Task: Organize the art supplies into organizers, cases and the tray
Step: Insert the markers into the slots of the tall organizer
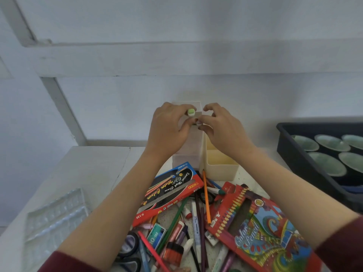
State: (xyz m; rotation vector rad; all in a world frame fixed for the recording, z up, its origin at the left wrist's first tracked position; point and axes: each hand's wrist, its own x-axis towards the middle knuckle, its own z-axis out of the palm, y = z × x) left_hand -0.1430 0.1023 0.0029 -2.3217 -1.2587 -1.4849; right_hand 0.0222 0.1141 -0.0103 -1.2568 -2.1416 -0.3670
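One green-and-white piece (191,112) hangs over the organizer (188,154), pinched in left fingers (176,107), right fingers (211,107) curled with hold unclear; I fear it falls outside.

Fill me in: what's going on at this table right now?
A person holds both hands over the white organizer at the back. The left hand pinches a small green and white item; the right hand meets it with curled fingers, grip unclear. Pencils, pens and two printed boxes lie loose in front; the black tray sits right.
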